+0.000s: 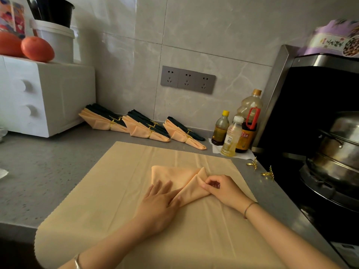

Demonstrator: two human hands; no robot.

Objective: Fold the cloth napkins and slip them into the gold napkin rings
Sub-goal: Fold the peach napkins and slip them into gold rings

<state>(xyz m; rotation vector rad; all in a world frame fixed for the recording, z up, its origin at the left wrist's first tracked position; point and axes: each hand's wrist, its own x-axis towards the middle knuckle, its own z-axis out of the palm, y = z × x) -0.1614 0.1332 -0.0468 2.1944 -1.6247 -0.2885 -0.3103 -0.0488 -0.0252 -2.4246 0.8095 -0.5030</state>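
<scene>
- Grey speckled countertop (58, 171) ran under marble-look wall tiles, where a triple socket plate (188, 79) was mounted.
- I had a large beige cloth (108, 200) spread over the counter, and the peach napkin (174, 176) lay on it, partly folded into a pointed shape.
- My left hand (157, 206) lay flat on the napkin's near left flap, fingers straight and pressing down.
- My right hand (221, 189) pinched a fold at the napkin's right side between thumb and fingertips.
- Two gold napkin rings (252, 164) (leafy, loose) sat at the counter's right edge, near the stove.
- Three ringed napkin bundles (147, 129), peach and dark, leaned by the wall behind the cloth.
- Three bottles (232, 136) stood right of them; the tallest bore a red label whose writing I couldn't read.
- A purple packet (336, 39) above the stove carried characters too blurred to make out.
- Steel pots (334, 148) sat stacked on the stove, and tomatoes (37, 48) rested on a white drawer unit (44, 98) at left.
</scene>
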